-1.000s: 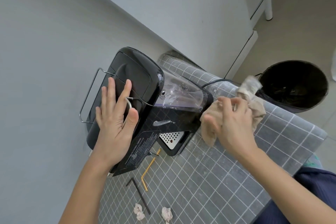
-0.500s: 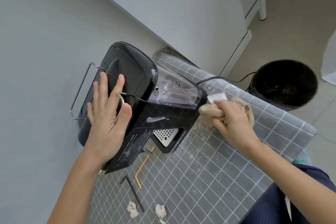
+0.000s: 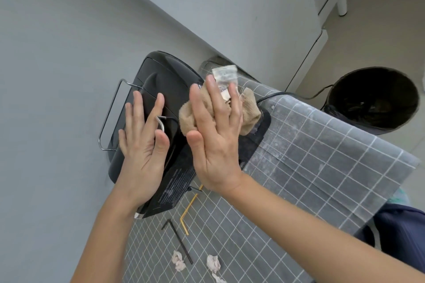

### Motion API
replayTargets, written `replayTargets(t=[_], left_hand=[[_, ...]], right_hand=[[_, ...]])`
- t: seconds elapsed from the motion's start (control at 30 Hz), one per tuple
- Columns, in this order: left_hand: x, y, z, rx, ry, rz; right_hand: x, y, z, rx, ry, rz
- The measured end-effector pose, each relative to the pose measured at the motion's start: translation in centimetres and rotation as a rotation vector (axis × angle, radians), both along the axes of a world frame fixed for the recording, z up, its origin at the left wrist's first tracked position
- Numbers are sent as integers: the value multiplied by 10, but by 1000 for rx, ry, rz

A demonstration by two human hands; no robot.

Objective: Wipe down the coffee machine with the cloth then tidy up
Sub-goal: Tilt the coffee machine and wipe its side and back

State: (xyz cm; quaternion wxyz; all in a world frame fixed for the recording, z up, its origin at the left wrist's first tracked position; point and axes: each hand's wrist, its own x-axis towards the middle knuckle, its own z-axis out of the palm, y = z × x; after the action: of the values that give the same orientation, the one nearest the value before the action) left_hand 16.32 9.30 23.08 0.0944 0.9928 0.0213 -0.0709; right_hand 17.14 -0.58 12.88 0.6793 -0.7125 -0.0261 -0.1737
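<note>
1. Beige terry cloth (image 3: pixel 249 108), soft and bunched, lies on top of the glossy black plastic coffee machine (image 3: pixel 170 80); the right hand (image 3: pixel 216 142) presses it with straight, spread fingers.
2. Left hand (image 3: pixel 141 142) rests flat on the lid, fingers straight, steadying a body that looks slippery and fairly heavy.
3. Grey grid-patterned table mat (image 3: pixel 310 167) carries straws and paper scraps; a black bin (image 3: pixel 372 99) stands beyond, by the grey wall.

likely a home kitchen corner — coffee machine (image 3: pixel 170 108) on a checked tablecloth (image 3: pixel 310 167), bin (image 3: pixel 372 99) beside.
</note>
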Motion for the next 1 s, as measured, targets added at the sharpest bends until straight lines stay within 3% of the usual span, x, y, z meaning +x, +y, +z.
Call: replayTargets(t=[0.07, 0.17, 0.27, 0.4, 0.47, 0.6, 0.67, 0.83, 0.87, 1.0], left_hand=[[0, 0, 0, -3, 6, 7], [1, -1, 0, 0, 7, 6], [0, -2, 0, -2, 10, 7], [0, -1, 0, -7, 12, 10], [1, -1, 1, 4, 23, 6], [-1, -2, 0, 0, 10, 11], [-1, -2, -1, -4, 7, 17], [1, -2, -1, 1, 4, 22], [1, -2, 0, 4, 6, 21], [0, -2, -2, -10, -16, 23]], right_hand=[[0, 15, -22, 25, 39, -107], [-3, 22, -58, 151, 245, -145], [-8, 20, -51, 243, 346, -127], [-5, 20, -8, 173, 78, -105], [-3, 21, -18, 135, 67, -119], [-8, 24, -64, 341, 444, -122], [-14, 23, -57, 381, 497, -96], [-3, 13, -11, 329, 91, -8], [7, 10, -17, 339, 84, -15], [19, 4, -84, 413, 483, -92]])
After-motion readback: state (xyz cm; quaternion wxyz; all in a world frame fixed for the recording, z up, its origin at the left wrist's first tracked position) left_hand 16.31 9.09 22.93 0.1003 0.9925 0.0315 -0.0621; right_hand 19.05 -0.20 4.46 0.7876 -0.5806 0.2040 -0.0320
